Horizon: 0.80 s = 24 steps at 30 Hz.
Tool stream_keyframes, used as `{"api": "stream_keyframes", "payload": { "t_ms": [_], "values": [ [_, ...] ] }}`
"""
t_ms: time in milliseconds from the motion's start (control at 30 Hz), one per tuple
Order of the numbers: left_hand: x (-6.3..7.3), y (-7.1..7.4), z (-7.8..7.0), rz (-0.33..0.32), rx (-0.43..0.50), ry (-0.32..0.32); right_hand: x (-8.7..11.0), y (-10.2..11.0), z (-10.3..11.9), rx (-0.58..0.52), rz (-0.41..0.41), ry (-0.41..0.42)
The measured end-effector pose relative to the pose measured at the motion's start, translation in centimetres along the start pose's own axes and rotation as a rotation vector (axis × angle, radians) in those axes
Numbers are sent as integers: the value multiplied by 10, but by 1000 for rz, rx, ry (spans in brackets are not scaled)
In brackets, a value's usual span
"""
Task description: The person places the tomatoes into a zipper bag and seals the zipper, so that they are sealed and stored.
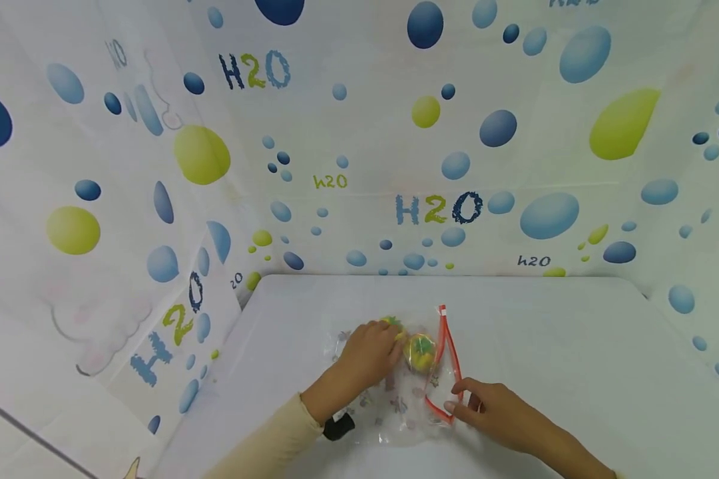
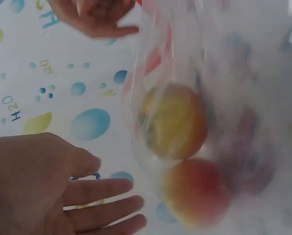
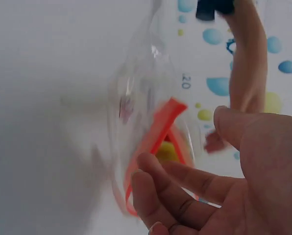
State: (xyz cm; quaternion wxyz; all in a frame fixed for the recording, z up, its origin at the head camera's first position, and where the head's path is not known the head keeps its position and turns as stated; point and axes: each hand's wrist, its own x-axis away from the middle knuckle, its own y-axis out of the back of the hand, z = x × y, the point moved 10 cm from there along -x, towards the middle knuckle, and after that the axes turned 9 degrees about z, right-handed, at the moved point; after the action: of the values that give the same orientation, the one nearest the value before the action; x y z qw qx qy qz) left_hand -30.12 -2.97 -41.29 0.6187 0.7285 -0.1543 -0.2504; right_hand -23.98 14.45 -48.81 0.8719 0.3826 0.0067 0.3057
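A clear zip bag (image 1: 401, 426) with small printed figures lies on the white table, its red zip edge (image 1: 455, 349) spread apart at the right. Inside show two round yellow-and-red fruits with green tops, one fruit (image 1: 421, 354) near the opening, the other fruit (image 1: 393, 324) partly behind my left hand (image 1: 368, 352). That hand is over the bag, its fingers extended and apart in the left wrist view. Beside the opening, my right hand (image 1: 500, 416) touches the red edge with loosely bent fingers (image 3: 146, 191); its thumb stands away from them.
The white tabletop (image 1: 545, 332) extends around the bag. A white curtain (image 1: 365, 133) with blue and green bubbles and H2O lettering hangs behind and at both sides. A black band (image 1: 338, 426) sits at my left wrist.
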Motion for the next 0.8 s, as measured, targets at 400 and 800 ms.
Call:
{"api": "stream_keyframes", "payload": {
  "t_ms": [400,800],
  "values": [
    [-94,-38,19,430,144,-7,12,-20,12,-70,-26,19],
    [-106,-65,32,670,278,7,14,-26,13,-72,-51,52]
  ]
}}
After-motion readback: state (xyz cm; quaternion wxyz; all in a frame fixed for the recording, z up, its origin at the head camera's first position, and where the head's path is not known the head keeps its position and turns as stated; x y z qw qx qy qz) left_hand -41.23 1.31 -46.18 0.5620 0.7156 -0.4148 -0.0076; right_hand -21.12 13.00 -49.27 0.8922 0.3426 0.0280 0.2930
